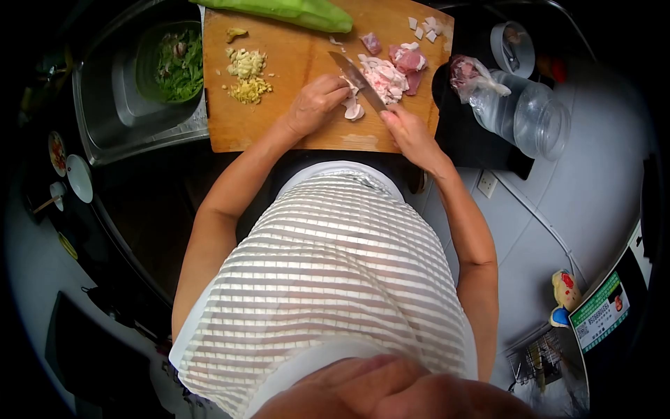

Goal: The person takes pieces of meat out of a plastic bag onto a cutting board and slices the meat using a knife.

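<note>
A knife (359, 82) lies across the wooden cutting board (300, 52), its handle end in my right hand (412, 136), which is closed round it. My left hand (317, 105) has its fingers pressed together on the edge of a pale piece of meat or fat (353, 106), just left of the blade. Right of the blade is a heap of cut pale fatty pieces (385, 78), with pink meat chunks (410, 59) beside it. On the board's left are chopped garlic (246, 63) and yellow minced bits (250, 89). A long green peeled vegetable (293, 10) rests along the far edge.
Left of the board, a sink (112, 91) holds a container of leafy greens (180, 70). To the right are a bagged piece of meat (471, 75), a clear plastic jar (534, 119) and a round white container (511, 49). White squares (426, 28) sit at the board's far right.
</note>
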Available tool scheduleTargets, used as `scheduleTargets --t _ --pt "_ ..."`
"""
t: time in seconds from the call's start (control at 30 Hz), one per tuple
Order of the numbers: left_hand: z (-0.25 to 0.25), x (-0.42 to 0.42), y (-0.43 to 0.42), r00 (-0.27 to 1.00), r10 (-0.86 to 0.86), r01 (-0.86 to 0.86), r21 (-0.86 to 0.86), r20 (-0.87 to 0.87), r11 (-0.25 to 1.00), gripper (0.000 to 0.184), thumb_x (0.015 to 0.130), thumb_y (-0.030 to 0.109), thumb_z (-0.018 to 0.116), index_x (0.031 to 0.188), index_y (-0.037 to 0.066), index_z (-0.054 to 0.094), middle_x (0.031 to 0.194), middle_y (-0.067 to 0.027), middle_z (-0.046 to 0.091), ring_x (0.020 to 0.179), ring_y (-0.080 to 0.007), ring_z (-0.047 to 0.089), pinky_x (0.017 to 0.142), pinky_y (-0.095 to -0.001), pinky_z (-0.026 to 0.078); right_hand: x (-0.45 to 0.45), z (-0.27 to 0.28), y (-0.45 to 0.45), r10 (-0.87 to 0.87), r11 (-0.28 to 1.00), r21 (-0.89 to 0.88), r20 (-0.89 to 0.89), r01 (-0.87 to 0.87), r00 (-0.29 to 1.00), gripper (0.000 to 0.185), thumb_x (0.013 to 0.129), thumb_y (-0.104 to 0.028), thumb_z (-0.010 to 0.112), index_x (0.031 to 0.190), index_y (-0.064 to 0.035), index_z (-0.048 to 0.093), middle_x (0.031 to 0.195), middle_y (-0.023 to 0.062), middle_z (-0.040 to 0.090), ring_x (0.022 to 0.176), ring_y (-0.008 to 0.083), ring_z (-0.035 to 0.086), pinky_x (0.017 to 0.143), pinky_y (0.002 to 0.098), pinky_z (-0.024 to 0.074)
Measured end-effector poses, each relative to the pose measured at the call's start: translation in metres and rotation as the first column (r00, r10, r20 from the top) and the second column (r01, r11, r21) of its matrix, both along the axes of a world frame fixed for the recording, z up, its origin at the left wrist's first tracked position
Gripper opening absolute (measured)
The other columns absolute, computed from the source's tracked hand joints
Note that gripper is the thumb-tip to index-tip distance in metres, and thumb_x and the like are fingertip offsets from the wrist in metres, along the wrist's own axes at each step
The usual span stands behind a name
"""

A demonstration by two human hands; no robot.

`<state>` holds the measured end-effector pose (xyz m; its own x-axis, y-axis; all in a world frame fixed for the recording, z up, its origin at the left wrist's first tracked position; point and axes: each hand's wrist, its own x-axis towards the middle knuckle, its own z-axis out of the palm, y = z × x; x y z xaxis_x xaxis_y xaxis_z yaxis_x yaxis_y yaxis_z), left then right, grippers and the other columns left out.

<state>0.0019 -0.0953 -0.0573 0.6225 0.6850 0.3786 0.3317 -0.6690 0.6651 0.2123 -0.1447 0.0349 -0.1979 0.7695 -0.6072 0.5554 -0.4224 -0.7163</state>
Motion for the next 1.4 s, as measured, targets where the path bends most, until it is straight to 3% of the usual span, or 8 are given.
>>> scheduleTargets --t 0.43,0.5,0.67,1.1,1.17,1.23,1.27,1.4 --pt "-0.001 0.0 0.0 0.994 0.1 -0.1 0.021 0.035 0.995 0.019 0.067 0.004 0.064 0.086 0.003 0.062 0.091 -0.0092 0.06 0.084 -0.0261 0.058 0.071 -0.0325 0.049 -0.004 0.014 -0.008 0.15 0.987 0.033 0.143 -0.156 0.978 0.038 0.093 -0.033 0.044 0.103 0.0036 0.051 0.078 0.027 0.058 0.078 0.0429 0.057 0.067 0.0479 0.0408" --pt "0.0 0.001 0.004 0.997 0.067 -0.07 0.05 0.047 0.996 0.019 0.067 0.004 0.064 0.086 0.003 0.062 0.091 -0.0088 0.06 0.084 -0.0259 0.057 0.072 -0.0325 0.049 -0.01 0.003 -0.001 0.099 0.978 0.169 0.139 -0.122 0.985 0.037 0.093 -0.033 0.044 0.099 0.0026 0.052 0.079 0.0263 0.058 0.078 0.0414 0.057 0.067 0.0466 0.041" --pt "0.004 0.002 0.0 0.972 0.172 -0.169 -0.032 0.159 0.985 0.015 0.069 0.001 0.069 0.083 0.003 0.064 0.085 -0.0094 0.061 0.077 -0.0256 0.059 0.066 -0.0325 0.049 0.006 0.012 -0.001 0.008 0.999 0.036 0.005 -0.008 1.0 0.036 0.093 -0.031 0.045 0.102 0.0026 0.054 0.076 0.0234 0.058 0.074 0.0378 0.057 0.066 0.0415 0.0425" --pt "-0.001 -0.001 0.002 0.993 0.115 -0.116 0.057 0.018 0.992 0.01 0.071 0.004 0.069 0.08 0.005 0.064 0.081 -0.0071 0.062 0.075 -0.0238 0.059 0.065 -0.0323 0.049 -0.006 0.008 0.004 0.149 0.985 0.073 0.094 -0.156 0.984 0.04 0.093 -0.034 0.043 0.096 0.0044 0.054 0.076 0.0258 0.057 0.077 0.0416 0.056 0.067 0.0441 0.0414" --pt "-0.004 0.0 0.001 0.995 0.104 -0.104 0.051 0.01 0.993 0.013 0.071 0.004 0.069 0.083 0.005 0.064 0.085 -0.0081 0.062 0.078 -0.0246 0.059 0.067 -0.0323 0.049 -0.005 0.002 0.008 0.139 0.97 0.19 0.064 -0.149 0.988 0.038 0.093 -0.033 0.044 0.093 0.0031 0.054 0.068 0.0189 0.055 0.065 0.0325 0.057 0.06 0.04 0.0421" --pt "-0.003 0.001 -0.002 0.986 0.144 -0.146 0.02 0.085 0.989 0.016 0.071 0.005 0.069 0.086 0.004 0.064 0.087 -0.0088 0.061 0.079 -0.0253 0.059 0.068 -0.0323 0.049 0.004 0.003 0.006 -0.118 0.976 -0.197 -0.116 0.094 0.986 0.034 0.094 -0.032 0.044 0.09 -0.0001 0.053 0.061 0.0069 0.049 0.053 0.0171 0.051 0.05 0.0318 0.0403" --pt "0.0 0.003 0.0 0.968 0.196 -0.196 -0.017 0.157 0.98 0.019 0.071 0.006 0.07 0.088 0.004 0.063 0.089 -0.0095 0.061 0.08 -0.026 0.059 0.069 -0.0324 0.049 0.005 0.003 0.002 -0.077 0.995 -0.07 -0.139 0.068 0.987 0.031 0.094 -0.032 0.044 0.089 -0.0027 0.052 0.058 -0.0012 0.042 0.049 0.0067 0.042 0.043 0.0246 0.0356" --pt "0.02 -0.008 -0.03 0.987 0.138 -0.129 -0.11 0.085 0.986 0.025 0.071 0.011 0.072 0.092 0.003 0.062 0.093 -0.0105 0.06 0.084 -0.0283 0.058 0.072 -0.0356 0.048 0.015 0.031 -0.023 -0.176 0.975 -0.142 -0.042 0.169 0.983 0.032 0.094 -0.032 0.044 0.091 -0.001 0.052 0.058 -0.0003 0.043 0.05 0.0085 0.045 0.043 0.0246 0.0371"
